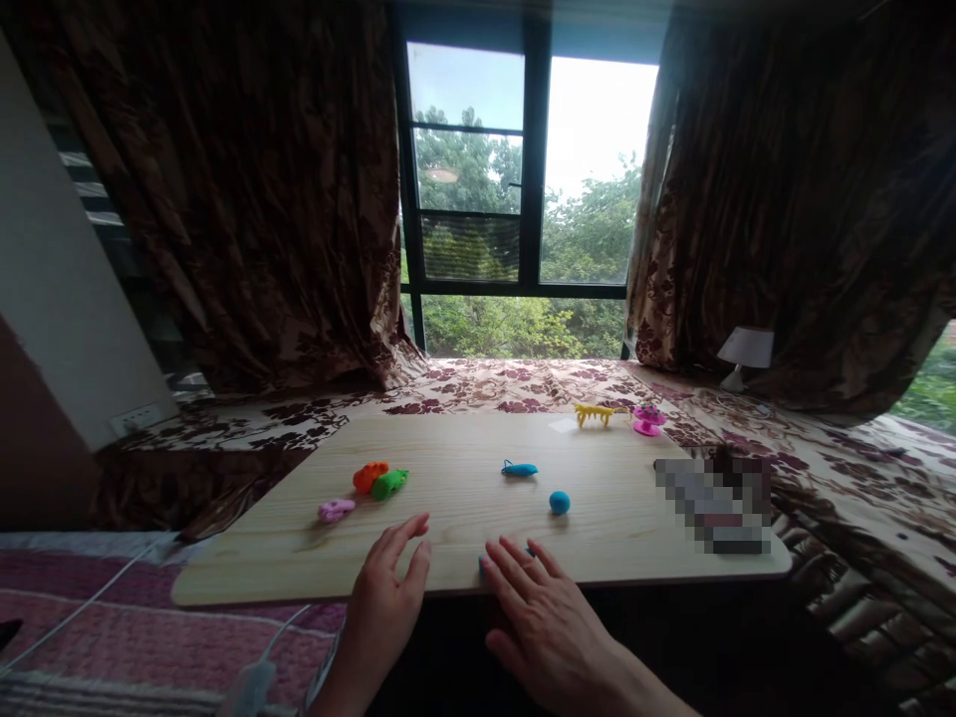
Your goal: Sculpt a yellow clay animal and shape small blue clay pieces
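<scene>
My right hand [532, 597] lies palm down at the near edge of the board, fingers stretched out, over a blue piece [482, 567] that looks like modelling clay. Only small bits of that piece show around my fingers. My left hand [392, 573] is held open beside it, fingers and thumb apart, with nothing in it. Beyond my right hand sit a blue ball [560, 503] and a blue tapered piece [521, 469] with a thin loop at one end. Farther left are orange [368, 478], green [389, 484] and pink [336, 510] lumps.
A pale wooden board [448, 448] bears everything. At its far side stand a yellow many-legged figure [594, 414] and a dotted pink piece [648, 419] on a base. A pixelated area [713, 503] covers the right side. Behind are a small lamp [747, 351], curtains and a window.
</scene>
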`<control>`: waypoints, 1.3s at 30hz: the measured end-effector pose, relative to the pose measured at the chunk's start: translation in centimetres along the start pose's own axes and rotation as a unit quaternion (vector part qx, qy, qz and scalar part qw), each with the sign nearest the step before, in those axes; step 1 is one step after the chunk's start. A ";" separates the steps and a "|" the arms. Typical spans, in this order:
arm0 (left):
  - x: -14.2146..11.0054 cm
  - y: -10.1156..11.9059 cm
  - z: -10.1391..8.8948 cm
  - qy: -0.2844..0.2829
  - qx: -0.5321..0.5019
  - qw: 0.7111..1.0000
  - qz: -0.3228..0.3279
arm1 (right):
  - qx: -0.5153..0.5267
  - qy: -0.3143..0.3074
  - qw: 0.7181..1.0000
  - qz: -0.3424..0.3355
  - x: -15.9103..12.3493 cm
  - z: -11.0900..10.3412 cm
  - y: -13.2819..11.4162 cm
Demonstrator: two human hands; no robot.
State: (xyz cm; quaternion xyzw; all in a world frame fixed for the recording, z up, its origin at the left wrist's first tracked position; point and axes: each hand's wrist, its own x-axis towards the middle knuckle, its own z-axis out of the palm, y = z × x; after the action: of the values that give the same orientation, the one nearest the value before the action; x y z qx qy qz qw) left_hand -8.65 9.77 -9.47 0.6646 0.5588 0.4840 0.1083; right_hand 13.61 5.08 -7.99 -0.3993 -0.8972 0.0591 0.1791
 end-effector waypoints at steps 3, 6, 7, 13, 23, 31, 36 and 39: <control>-0.2 0.4 0.3 -0.003 -0.003 1.000 0.001 | -0.004 0.002 1.000 -0.001 -0.6 0.1 -0.6; -0.3 1.0 0.3 -0.004 -0.002 1.000 0.006 | -0.010 0.029 0.998 0.059 2.3 0.1 0.4; -0.2 1.1 0.1 -0.003 0.000 1.000 0.008 | -0.012 0.035 0.997 0.072 3.6 -0.1 1.0; 0.4 0.8 -0.7 0.011 0.005 1.000 0.007 | -0.011 0.038 0.996 0.075 4.3 -0.4 1.2; -0.3 2.1 0.3 -0.007 0.009 0.999 0.038 | -0.014 0.021 0.998 0.052 2.7 0.1 0.5; 0.1 1.0 0.3 -0.009 0.014 0.999 0.035 | -0.007 0.020 0.998 0.056 3.2 0.0 0.7; -0.5 1.6 1.2 -0.029 0.009 0.999 0.038 | 0.036 -0.002 0.999 -0.005 -0.9 -0.6 -0.9; -0.6 1.9 1.0 -0.029 0.013 0.998 0.045 | 0.092 0.027 0.995 0.010 0.5 -1.1 0.1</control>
State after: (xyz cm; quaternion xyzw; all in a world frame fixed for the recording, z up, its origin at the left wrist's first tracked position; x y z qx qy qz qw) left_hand -6.63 9.00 -8.93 0.7044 0.5312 0.4613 0.0942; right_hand 13.82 5.48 -6.85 -0.3916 -0.8788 0.1319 0.2387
